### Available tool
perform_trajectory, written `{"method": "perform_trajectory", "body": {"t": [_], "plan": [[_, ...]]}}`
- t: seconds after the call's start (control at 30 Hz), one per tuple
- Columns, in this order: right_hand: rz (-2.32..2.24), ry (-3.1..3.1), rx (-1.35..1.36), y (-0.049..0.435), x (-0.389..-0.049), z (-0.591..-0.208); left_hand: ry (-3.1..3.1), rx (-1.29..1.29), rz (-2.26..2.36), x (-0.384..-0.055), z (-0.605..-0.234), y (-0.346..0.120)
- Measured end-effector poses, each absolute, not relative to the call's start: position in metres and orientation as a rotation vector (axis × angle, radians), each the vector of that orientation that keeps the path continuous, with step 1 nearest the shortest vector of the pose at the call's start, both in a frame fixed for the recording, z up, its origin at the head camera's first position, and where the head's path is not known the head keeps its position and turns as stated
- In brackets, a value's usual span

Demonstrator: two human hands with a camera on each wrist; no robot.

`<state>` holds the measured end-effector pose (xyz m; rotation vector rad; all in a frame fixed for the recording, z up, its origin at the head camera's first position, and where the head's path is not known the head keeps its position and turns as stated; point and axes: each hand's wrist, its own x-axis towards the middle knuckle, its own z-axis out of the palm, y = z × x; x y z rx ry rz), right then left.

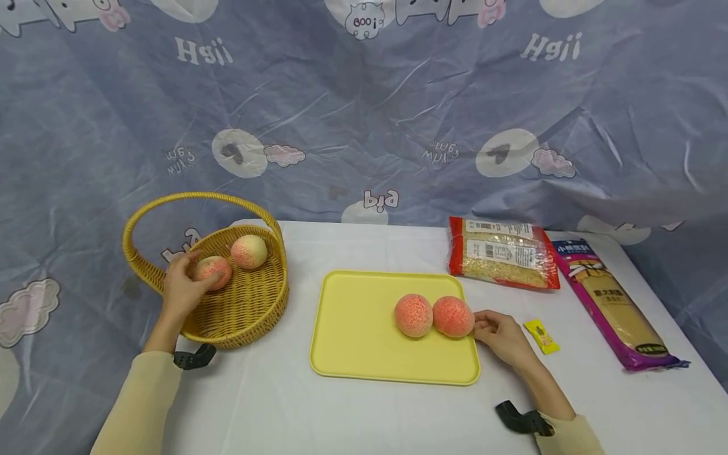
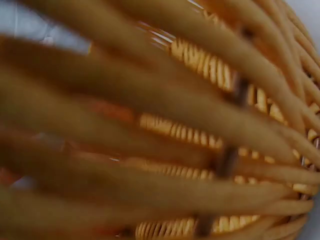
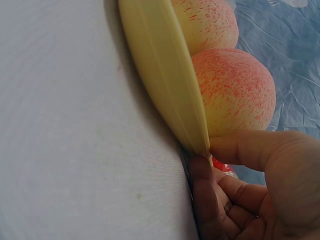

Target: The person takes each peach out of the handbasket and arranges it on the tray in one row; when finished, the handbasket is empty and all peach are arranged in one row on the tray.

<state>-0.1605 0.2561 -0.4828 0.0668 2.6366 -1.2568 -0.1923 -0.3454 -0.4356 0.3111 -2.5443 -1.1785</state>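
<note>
My left hand point(image 1: 179, 289) reaches over the near-left rim of a yellow wicker basket point(image 1: 244, 313) and grips a pink peach point(image 1: 217, 272) between thumb and fingers. A paler peach point(image 1: 249, 252) lies beside it in the basket. In the left wrist view, blurred basket weave point(image 2: 165, 105) hides that hand. On a yellow tray point(image 1: 352, 322), two pink peaches point(image 1: 414, 315) point(image 1: 453, 316) sit side by side toward the right. My right hand point(image 1: 505, 336) pinches the tray's right edge, thumb above and fingers beneath in the right wrist view, close to the nearer peach point(image 3: 235, 90).
A red-edged bag of grain point(image 1: 503, 259) lies behind the tray's right side. Right of it is a purple noodle packet point(image 1: 617, 303). A small yellow sachet point(image 1: 541, 336) rests near my right hand on the white table point(image 1: 341, 417). A patterned grey-blue cloth point(image 1: 352, 126) hangs behind.
</note>
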Motion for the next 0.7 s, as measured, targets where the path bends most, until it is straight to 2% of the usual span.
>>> {"method": "perform_trajectory", "body": {"t": [0.33,0.7], "plan": [[-1.244,2.634,0.069,0.255,-0.16,-0.481,-2.716,0.205,-1.113,-0.2,-0.445,-0.348],[-1.246,2.644,0.042,0.256,-0.16,-0.481,-2.764,0.255,-1.042,-0.201,-0.448,-0.348]]}}
